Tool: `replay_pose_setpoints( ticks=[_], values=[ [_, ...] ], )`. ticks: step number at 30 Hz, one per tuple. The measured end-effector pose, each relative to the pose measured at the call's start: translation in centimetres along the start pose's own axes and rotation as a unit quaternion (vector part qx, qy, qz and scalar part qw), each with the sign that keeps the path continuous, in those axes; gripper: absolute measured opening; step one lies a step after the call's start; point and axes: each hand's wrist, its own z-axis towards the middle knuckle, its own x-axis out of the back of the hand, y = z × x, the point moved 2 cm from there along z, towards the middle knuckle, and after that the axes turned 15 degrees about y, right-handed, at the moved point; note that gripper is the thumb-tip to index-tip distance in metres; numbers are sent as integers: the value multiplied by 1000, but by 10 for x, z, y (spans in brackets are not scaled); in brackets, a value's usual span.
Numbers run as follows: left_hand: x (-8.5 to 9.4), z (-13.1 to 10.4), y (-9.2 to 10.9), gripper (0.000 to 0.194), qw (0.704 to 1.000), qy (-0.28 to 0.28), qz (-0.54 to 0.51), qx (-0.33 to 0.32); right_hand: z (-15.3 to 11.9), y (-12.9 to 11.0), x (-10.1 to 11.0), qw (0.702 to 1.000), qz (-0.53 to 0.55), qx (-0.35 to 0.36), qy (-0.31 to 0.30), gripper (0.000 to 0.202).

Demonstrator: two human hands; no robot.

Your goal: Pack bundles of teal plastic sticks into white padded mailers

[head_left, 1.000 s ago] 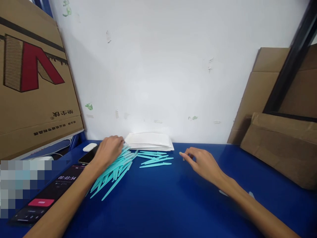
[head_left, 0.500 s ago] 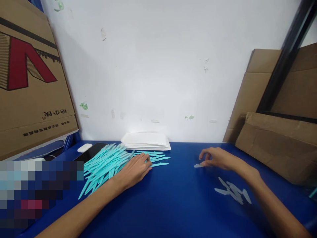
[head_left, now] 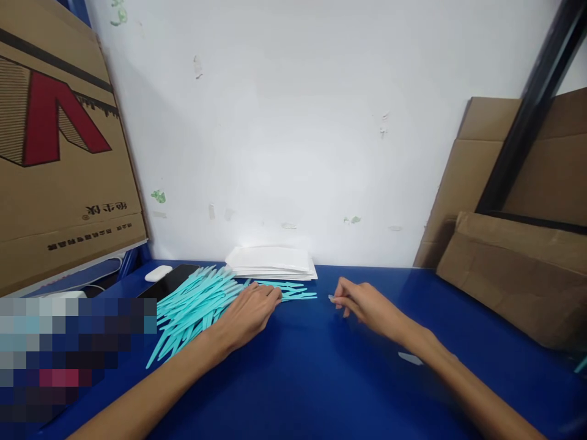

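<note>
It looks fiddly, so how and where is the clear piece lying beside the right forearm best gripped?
Probably pinch the clear piece by its long edges at mid-length, coming from above and the left: it lies flat and narrow, with the right forearm close on its right.

Worn on my head, the one camera looks forward and down across the smooth blue tabletop [head_left: 293,379] toward the upright white wall [head_left: 284,122], near enough that my bare left hand [head_left: 254,307] and bare right hand [head_left: 367,305] both sit mid-view.
</note>
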Motion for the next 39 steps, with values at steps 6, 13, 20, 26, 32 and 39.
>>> replay_pose_setpoints(
  ticks=[6,13,20,26,32,39],
  values=[
    [7,-1,-7,24,995,37,-90,20,2,-12,-6,999,27,33,26,23],
    [8,-2,-5,28,991,41,-123,33,1,-21,-4,996,30,65,47,28],
    [9,-1,-4,25,990,37,-133,29,-1,-23,-7,992,-24,109,67,30],
    [7,-3,6,23,986,49,-160,11,-5,-32,-17,988,-12,137,76,30],
    [6,-3,12,23,980,67,-185,26,-9,-37,-24,989,47,109,93,23],
    [7,-1,14,26,984,66,-165,12,-9,-39,-25,987,46,110,109,22]
  ],
)
